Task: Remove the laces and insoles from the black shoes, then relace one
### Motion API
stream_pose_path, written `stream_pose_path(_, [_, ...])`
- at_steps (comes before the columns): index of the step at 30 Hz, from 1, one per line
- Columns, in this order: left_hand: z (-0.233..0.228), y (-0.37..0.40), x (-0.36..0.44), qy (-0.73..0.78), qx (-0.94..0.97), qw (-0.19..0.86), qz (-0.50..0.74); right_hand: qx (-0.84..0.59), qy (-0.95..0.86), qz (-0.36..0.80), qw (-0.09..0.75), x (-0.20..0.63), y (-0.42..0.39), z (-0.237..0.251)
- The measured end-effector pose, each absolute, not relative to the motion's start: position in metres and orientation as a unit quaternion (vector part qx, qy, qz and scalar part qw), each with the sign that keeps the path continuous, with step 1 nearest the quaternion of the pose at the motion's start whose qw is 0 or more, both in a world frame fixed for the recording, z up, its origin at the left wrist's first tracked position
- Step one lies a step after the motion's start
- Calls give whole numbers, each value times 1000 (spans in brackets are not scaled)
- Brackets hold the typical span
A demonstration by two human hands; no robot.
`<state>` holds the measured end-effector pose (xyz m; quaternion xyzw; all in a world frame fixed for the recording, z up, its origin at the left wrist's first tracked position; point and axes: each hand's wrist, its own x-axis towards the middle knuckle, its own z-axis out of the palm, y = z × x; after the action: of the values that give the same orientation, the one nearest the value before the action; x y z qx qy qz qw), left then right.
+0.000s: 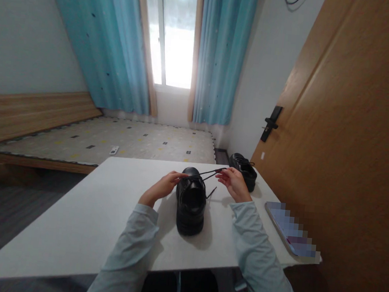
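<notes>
Head view: a black shoe [191, 200] stands mid-table [72, 217]. The left hand [163, 186] rests on its top, fingers pinching a lace [209, 173]; the right hand [232, 182] pinches the lace's other end, pulled taut. A second shoe [245, 170] sits behind.

both arms reach forward in pale sleeves; the left hand [163, 186] is curled, fingertips pinched together, the right hand [232, 182] just across from it, fingers pinched and slightly raised
</notes>
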<state>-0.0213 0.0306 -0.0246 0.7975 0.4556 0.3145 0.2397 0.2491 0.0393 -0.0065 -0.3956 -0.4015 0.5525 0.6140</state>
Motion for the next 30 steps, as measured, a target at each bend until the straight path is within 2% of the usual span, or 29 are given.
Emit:
stream_pose_path(9, [-24, 31, -22, 455, 799, 243, 311, -353, -445, 467, 678, 247, 36, 3])
stream_pose_path(30, [-18, 28, -21, 463, 792, 255, 306, -415, -554, 247, 678, 248, 37, 5])
